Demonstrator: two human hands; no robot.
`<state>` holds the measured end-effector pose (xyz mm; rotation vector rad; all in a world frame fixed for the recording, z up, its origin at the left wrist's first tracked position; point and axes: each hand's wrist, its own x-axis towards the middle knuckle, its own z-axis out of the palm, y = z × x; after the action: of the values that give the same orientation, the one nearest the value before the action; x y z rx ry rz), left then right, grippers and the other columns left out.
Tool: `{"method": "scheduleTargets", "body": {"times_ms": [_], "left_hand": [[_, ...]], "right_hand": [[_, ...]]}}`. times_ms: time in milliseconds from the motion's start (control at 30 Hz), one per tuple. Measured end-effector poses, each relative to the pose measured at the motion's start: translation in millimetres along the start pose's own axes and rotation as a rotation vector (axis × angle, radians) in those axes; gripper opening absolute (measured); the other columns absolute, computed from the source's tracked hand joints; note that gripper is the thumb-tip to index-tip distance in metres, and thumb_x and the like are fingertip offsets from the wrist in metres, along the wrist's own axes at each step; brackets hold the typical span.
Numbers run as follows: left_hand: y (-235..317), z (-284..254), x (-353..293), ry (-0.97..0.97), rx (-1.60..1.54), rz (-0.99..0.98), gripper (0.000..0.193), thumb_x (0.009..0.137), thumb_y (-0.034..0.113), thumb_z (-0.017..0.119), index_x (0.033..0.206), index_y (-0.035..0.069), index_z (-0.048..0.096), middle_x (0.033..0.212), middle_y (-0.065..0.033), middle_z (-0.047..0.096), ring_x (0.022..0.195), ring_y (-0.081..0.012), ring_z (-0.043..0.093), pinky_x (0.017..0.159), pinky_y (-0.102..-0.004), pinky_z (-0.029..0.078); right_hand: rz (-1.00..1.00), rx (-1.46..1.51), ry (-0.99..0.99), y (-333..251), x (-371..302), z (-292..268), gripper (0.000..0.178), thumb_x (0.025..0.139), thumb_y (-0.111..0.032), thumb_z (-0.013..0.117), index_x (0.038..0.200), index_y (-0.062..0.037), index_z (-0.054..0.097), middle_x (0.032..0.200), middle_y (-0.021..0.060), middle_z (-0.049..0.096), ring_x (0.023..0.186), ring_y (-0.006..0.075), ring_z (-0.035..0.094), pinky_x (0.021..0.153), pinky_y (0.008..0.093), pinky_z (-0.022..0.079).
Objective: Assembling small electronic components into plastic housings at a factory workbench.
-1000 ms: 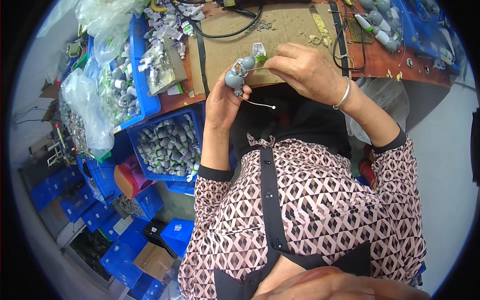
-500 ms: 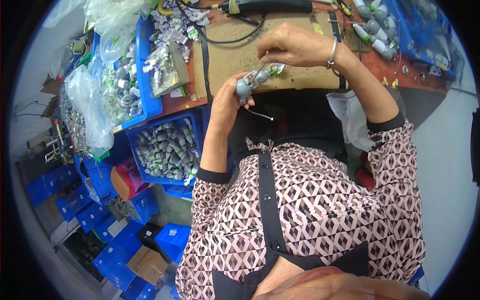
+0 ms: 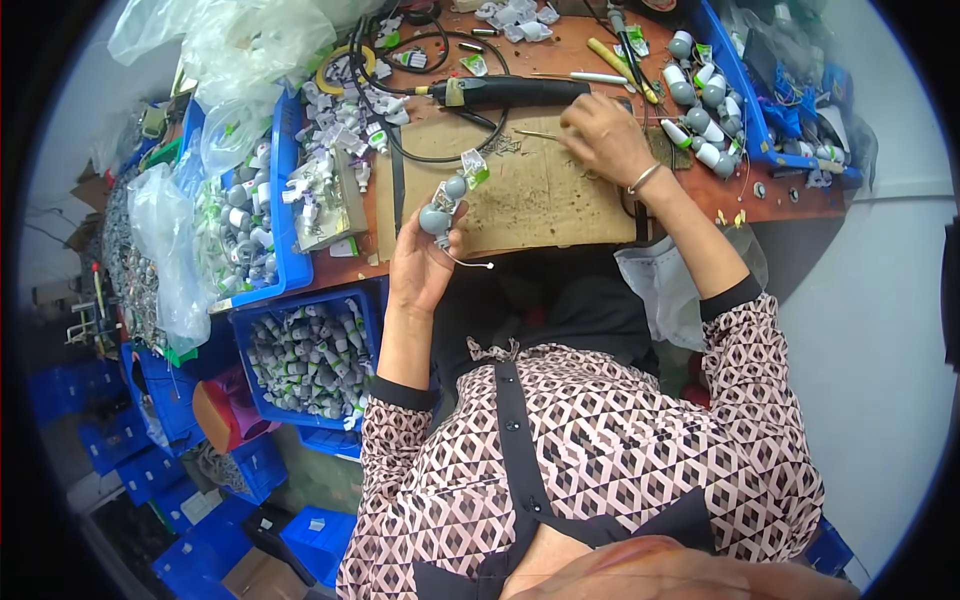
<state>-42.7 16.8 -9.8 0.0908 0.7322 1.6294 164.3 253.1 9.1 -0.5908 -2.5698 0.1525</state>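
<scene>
My left hand is closed around a small grey device with rounded grey parts and a clear-and-green end piece. A thin white lead with a small connector dangles from its lower end. Over the far right part of a brown cardboard mat, my right hand has its fingers bent around a thin pointed metal tool. The tool's tip points left, apart from the device. Just beyond these fingers lies a black corded hand tool.
Grey-and-white parts fill a blue tray at the left and a blue bin below it. Similar pieces lie at the right beside another blue bin. A black cable loops across the mat; small screws lie there.
My right hand has drawn away from the device, toward the black corded tool. My left hand still holds the device, now tilted more upright. The view has shifted, showing more of the table's far side.
</scene>
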Motion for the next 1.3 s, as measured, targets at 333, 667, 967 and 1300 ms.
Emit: {"method": "scheduleTargets", "body": {"times_ms": [333, 667, 967, 1300], "left_hand": [[2, 14, -2, -0.03, 0.031, 0.029, 0.043, 0.096, 0.028, 0.041, 0.133, 0.004, 0.04, 0.119, -0.0178, 0.054, 0.08, -0.0168, 0.056, 0.067, -0.0267, 0.045], [6, 4, -11, -0.031, 0.144, 0.035, 0.042, 0.097, 0.026, 0.04, 0.129, -0.001, 0.044, 0.107, -0.0132, 0.061, 0.077, -0.014, 0.06, 0.066, -0.0251, 0.05], [2, 2, -12, -0.043, 0.292, 0.058, 0.042, 0.096, 0.026, 0.043, 0.128, -0.001, 0.045, 0.104, -0.0102, 0.061, 0.079, -0.0146, 0.06, 0.068, -0.0257, 0.049], [-2, 7, -11, -0.035, 0.382, 0.072, 0.043, 0.095, 0.032, 0.048, 0.123, -0.001, 0.048, 0.101, -0.008, 0.061, 0.082, -0.015, 0.062, 0.071, -0.0259, 0.05]], "right_hand": [[0.012, -0.354, 0.017, 93, 137, 49, 0.012, 0.075, -0.013, 0.055, 0.082, -0.0042, 0.06, 0.092, 0.0139, 0.06, 0.089, 0.0317, 0.053, 0.075, 0.0414, 0.048], [-0.029, -0.294, 0.109, 114, 134, 54, 0.022, 0.076, -0.017, 0.062, 0.095, -0.0052, 0.059, 0.09, 0.0149, 0.058, 0.088, 0.0334, 0.052, 0.078, 0.0413, 0.044], [-0.29, 0.311, 0.08, -25, 91, 15, 0.031, 0.076, -0.014, 0.068, 0.104, -0.0053, 0.058, 0.098, 0.0105, 0.06, 0.09, 0.0283, 0.056, 0.082, 0.0367, 0.045], [-0.413, 0.467, -0.18, -109, 34, 21, 0.037, 0.073, -0.014, 0.069, 0.108, -0.0053, 0.058, 0.102, 0.011, 0.057, 0.094, 0.0298, 0.054, 0.081, 0.0376, 0.046]]}}
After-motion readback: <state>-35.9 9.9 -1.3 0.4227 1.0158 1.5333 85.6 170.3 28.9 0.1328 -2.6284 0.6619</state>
